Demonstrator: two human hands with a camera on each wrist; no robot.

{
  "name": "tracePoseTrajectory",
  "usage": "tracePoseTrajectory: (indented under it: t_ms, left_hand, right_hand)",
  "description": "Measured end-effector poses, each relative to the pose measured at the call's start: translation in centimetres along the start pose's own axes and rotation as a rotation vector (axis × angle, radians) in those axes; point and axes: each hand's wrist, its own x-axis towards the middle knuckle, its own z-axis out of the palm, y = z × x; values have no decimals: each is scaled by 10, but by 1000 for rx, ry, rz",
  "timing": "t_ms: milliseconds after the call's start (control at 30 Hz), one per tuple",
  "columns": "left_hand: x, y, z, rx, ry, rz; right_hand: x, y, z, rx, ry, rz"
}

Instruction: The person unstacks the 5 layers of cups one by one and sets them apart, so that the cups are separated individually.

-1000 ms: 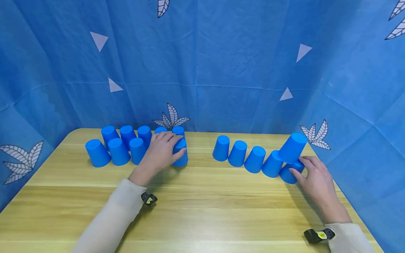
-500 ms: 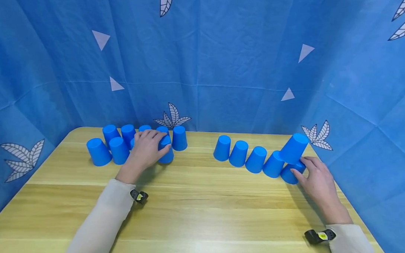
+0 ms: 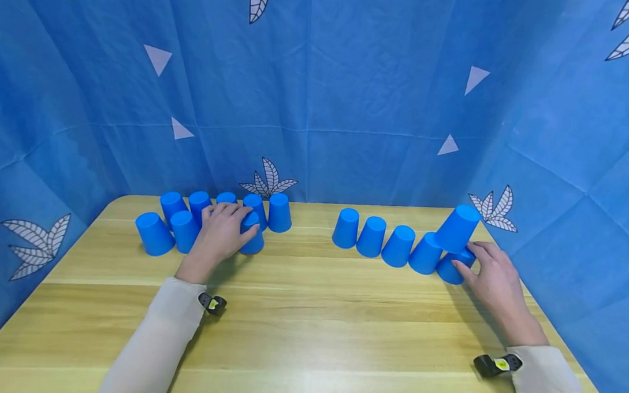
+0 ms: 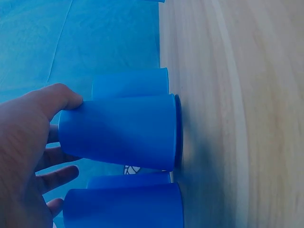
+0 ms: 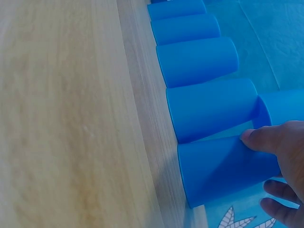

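Observation:
Upside-down blue plastic cups stand in two groups on the table. At the left group, my left hand [image 3: 219,231] grips the right-hand cup of the front row [image 3: 252,239], thumb on its near side. In the left wrist view this cup [image 4: 118,130] stands close to the table, mouth down; whether it touches cannot be told. The hand hides part of the neighbouring cups. On the right, my right hand [image 3: 494,280] pinches the end cup [image 3: 450,269] of a slanting row. One more cup [image 3: 457,229] rests on top of that cup and the neighbouring cup [image 3: 425,255].
Behind the front row on the left runs a back row of cups [image 3: 279,214]. Further cups [image 3: 370,238] continue the right row toward the middle. A blue patterned cloth [image 3: 311,92] hangs behind and beside the wooden table [image 3: 319,323].
My left hand has slid left with its cup, away from the front of the back row's right end cup, toward the other front cups. The right hand stays in place on its cup.

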Motion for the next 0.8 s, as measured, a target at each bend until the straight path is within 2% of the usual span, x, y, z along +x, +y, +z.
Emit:
tracePoseTrajectory:
  t_ms: [600,800]
  left_hand:
    - [1,-7,-5,-3,-51,-43]
    - [2,-6,-6,-13,-34,-43]
  right_hand:
    - [-1,2,0,4,-4,0]
    - [-1,0,-1,1,-15,10]
